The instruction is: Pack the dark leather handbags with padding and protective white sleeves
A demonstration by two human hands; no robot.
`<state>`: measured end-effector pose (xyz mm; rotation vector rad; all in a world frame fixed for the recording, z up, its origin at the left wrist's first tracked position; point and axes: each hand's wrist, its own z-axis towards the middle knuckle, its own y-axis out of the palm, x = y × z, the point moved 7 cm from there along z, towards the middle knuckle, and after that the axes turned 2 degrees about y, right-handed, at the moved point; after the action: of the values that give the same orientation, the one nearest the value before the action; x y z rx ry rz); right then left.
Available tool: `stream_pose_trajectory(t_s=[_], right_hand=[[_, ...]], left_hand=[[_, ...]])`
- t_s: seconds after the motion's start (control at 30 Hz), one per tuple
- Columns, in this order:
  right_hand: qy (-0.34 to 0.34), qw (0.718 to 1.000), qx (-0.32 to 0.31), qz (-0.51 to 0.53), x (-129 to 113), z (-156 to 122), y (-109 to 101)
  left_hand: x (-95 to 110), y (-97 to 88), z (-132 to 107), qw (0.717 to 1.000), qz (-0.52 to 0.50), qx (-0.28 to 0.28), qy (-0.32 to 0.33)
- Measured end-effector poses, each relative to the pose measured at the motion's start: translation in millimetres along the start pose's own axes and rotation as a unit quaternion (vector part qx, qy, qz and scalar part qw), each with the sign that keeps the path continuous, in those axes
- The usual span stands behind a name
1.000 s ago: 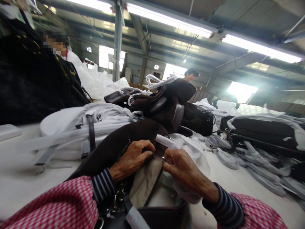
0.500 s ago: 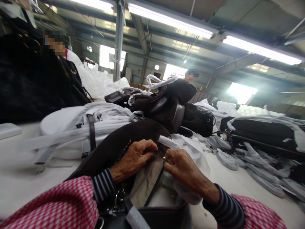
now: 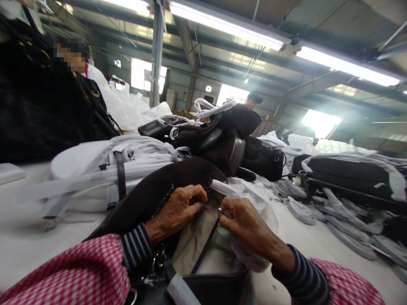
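1. Left hand [image 3: 178,209]: fingers curled together, pressing the upper edge of the dark brown handbag [image 3: 159,190] at its open mouth.
2. Right hand [image 3: 243,222]: fingers bunched, pinching a small metal zipper pull [image 3: 220,210] at the bag's opening; the fingertips of both hands lie just beside each other.
3. Dark brown handbag: lies on the white worktable [image 3: 25,241] directly before the person, mouth toward the camera, beige lining [image 3: 193,241] exposed between the hands.
4. White wrapped roll [image 3: 224,188]: lies just beyond the right hand.
5. White bag with dark straps [image 3: 104,169]: behind the left hand.
6. Stacked dark bags [image 3: 216,140]: farther back, centre.
7. Black bag in white wrapping [image 3: 346,173]: well to the right.
8. Two co-workers stand at the table's far side.
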<state>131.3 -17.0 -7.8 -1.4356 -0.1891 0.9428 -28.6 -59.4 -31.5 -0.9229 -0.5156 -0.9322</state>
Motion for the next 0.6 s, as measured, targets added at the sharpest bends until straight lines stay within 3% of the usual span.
stream_pose_trajectory(t_s=[0.33,0.6], right_hand=[[-0.010,1.000,-0.003,0.012,-4.3,1.6,2.9],[-0.012,1.000,-0.001,0.016,-5.3,0.9,3.5]], left_hand=[[3.2,1.0,0.0,1.000,0.004,0.003,0.009],[4.8,3.0,-1.2,0.995,0.098,-0.012,0.028]])
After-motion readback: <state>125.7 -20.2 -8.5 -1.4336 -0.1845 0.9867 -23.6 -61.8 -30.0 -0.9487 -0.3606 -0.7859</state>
